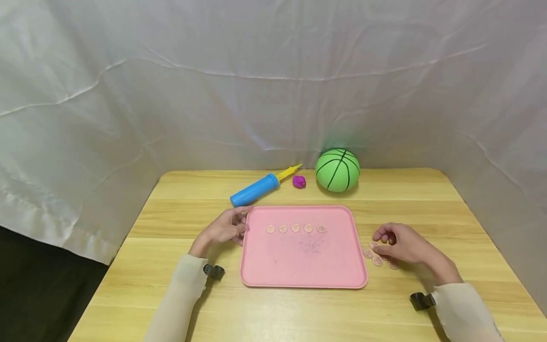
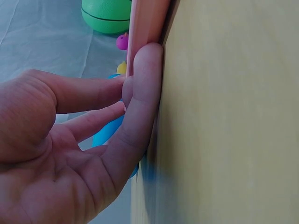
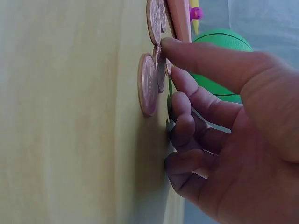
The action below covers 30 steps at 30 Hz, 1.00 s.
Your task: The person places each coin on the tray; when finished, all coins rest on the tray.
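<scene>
A pink tray (image 1: 303,266) lies mid-table with a row of several copper coins (image 1: 295,228) across its far half. My left hand (image 1: 226,229) rests on the table at the tray's left edge (image 2: 145,23), its relaxed fingers (image 2: 140,88) touching the rim and holding nothing. To the right of the tray is a small pile of coins (image 1: 372,256). My right hand (image 1: 397,243) hovers over that pile with its fingers curled. Thumb and forefinger (image 3: 187,56) pinch one coin (image 3: 159,70) while another (image 3: 147,84) lies flat beside it.
Behind the tray lie a blue and yellow hand pump (image 1: 254,191), a small purple toy (image 1: 298,181) and a green ball (image 1: 337,170). White cloth hangs behind and beside the wooden table (image 1: 273,313).
</scene>
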### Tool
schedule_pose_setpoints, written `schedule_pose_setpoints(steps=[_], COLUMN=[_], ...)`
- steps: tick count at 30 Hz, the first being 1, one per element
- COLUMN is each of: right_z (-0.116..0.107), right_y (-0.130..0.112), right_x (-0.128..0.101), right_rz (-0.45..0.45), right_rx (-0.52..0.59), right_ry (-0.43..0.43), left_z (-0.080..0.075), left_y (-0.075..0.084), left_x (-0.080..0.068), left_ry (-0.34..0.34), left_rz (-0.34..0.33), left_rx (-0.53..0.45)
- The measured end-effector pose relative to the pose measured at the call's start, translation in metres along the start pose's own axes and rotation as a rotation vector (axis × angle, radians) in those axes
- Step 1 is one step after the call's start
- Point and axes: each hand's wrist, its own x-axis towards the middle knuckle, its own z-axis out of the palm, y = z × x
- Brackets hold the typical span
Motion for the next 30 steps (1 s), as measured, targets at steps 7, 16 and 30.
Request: schedule_pose_setpoints(steps=[7, 16, 30], right_z=[0.004, 0.003, 0.012], right_y=[-0.004, 0.001, -0.041], right_x=[0.004, 0.001, 0.013], right_rz=[-0.020, -0.096, -0.056], right_rx=[-0.058, 0.139, 0.222], right_ry=[-0.001, -0.002, 0.058], left_z=[-0.001, -0.001, 0.000], left_y=[-0.001, -0.002, 0.001], left_x=[-0.001, -0.001, -0.001], left_ry=[0.009, 0.005, -0.005], left_rz=[0.002, 0.003, 0.000], left_rx=[0.004, 0.006, 0.014])
